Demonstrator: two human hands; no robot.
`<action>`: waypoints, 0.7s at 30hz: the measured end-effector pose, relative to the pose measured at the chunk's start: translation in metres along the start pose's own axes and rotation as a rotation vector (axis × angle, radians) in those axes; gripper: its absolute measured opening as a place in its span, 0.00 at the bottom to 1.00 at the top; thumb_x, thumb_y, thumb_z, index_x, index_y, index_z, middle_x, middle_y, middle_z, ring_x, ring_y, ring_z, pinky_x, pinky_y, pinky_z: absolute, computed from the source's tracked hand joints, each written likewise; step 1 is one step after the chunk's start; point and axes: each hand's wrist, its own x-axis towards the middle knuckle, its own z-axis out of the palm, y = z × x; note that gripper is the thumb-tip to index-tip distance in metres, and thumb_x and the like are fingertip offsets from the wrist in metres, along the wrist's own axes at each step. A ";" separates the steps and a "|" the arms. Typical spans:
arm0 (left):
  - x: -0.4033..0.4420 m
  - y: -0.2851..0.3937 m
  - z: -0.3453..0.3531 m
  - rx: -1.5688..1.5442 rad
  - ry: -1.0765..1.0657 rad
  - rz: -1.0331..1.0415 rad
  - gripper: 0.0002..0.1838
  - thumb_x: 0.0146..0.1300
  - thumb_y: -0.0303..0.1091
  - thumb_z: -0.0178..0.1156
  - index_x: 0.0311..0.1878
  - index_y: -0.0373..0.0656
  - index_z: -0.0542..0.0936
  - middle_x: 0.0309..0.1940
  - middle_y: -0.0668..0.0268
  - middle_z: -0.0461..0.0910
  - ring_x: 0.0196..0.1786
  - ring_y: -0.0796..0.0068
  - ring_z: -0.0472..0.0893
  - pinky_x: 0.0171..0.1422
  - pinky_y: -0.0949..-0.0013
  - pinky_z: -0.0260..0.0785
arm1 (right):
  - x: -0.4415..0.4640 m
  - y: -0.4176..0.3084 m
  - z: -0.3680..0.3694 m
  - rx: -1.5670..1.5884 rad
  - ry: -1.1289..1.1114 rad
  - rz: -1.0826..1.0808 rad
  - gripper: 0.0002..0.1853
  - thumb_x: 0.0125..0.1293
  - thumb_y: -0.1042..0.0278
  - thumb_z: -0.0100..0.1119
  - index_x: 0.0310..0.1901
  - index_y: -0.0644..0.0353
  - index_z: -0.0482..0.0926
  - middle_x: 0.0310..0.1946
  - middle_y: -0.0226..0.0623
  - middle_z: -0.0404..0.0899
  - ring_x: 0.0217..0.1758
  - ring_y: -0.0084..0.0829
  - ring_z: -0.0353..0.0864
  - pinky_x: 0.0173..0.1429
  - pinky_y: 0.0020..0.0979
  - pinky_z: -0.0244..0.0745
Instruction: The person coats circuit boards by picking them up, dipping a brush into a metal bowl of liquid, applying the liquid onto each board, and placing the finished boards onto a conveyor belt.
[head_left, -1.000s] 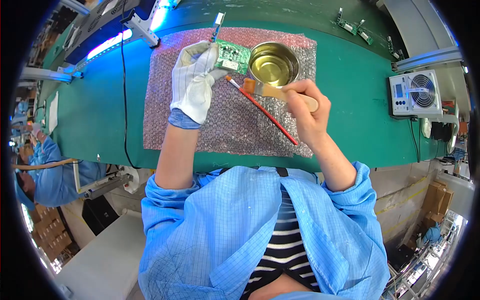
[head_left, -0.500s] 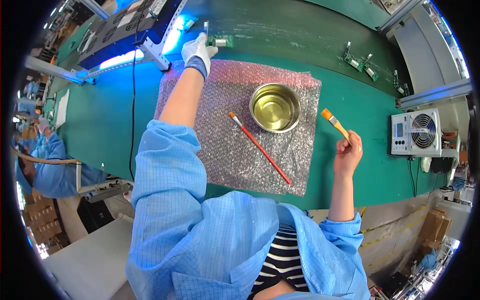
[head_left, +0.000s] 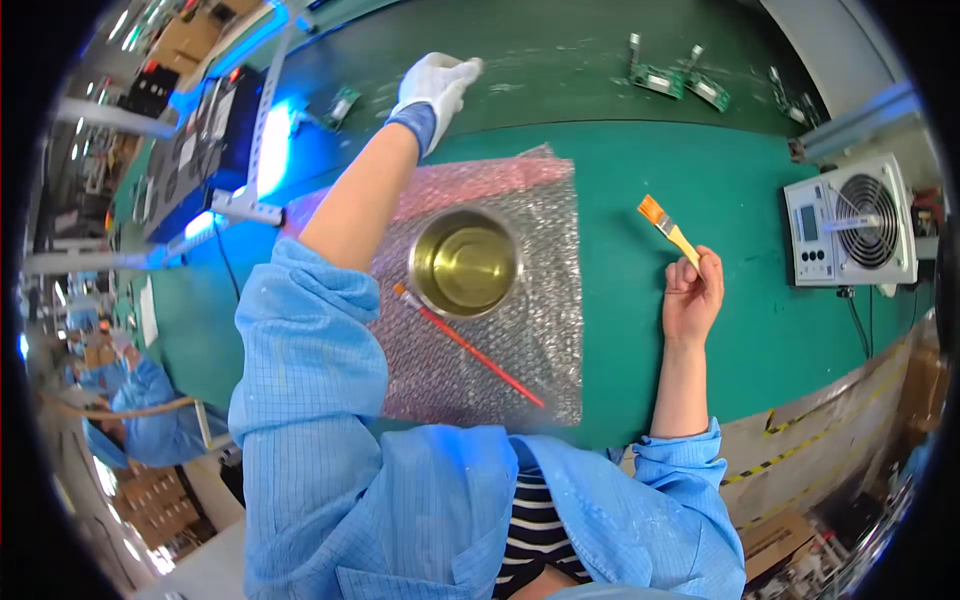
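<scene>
My left hand (head_left: pixel 432 98), in a white glove with a blue cuff, reaches over the dark green strip at the back of the bench. Its fingers are loosely bent and apart, with nothing visible in them. To its left lies a green circuit board (head_left: pixel 341 107) near the blue light. My right hand (head_left: pixel 692 295), bare, grips the wooden handle of a flat paintbrush (head_left: pixel 681 243), orange bristles pointing up and left. Between my arms, a metal bowl (head_left: pixel 418 268) of yellowish liquid stands on bubble wrap (head_left: pixel 545 300). A red-handled brush (head_left: pixel 475 350) lies in front of the bowl.
Several circuit boards (head_left: pixel 657 80) lie at the back right. A white fan unit (head_left: pixel 850 222) stands at the right edge. At left are a metal frame (head_left: pixel 246 208) and a black lamp housing (head_left: pixel 190 150) glowing blue. A person in blue (head_left: pixel 150 400) sits far left.
The view has swung to the right. My left hand has let go of the circuit board and moved right, away from it. My right hand keeps the paintbrush raised.
</scene>
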 end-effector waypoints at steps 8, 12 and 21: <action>0.033 0.077 0.181 0.783 -0.271 0.389 0.31 0.54 0.62 0.56 0.39 0.39 0.85 0.40 0.50 0.83 0.46 0.54 0.82 0.53 0.59 0.73 | 0.007 -0.013 0.004 0.034 0.100 0.075 0.09 0.70 0.68 0.47 0.43 0.64 0.75 0.20 0.28 0.66 0.22 0.20 0.61 0.27 0.24 0.56; 0.055 0.073 0.230 0.957 -0.236 0.458 0.21 0.58 0.48 0.53 0.43 0.44 0.85 0.42 0.55 0.84 0.47 0.54 0.82 0.52 0.59 0.74 | 0.009 -0.014 0.004 0.063 0.126 0.130 0.09 0.70 0.68 0.48 0.43 0.64 0.75 0.20 0.28 0.67 0.22 0.20 0.61 0.28 0.24 0.55; 0.021 0.036 0.051 0.990 -0.589 0.969 0.16 0.52 0.40 0.69 0.35 0.38 0.79 0.28 0.50 0.77 0.39 0.49 0.77 0.45 0.56 0.70 | 0.006 -0.008 0.001 -0.028 0.040 0.117 0.09 0.70 0.68 0.49 0.44 0.64 0.75 0.21 0.28 0.69 0.24 0.21 0.64 0.29 0.25 0.58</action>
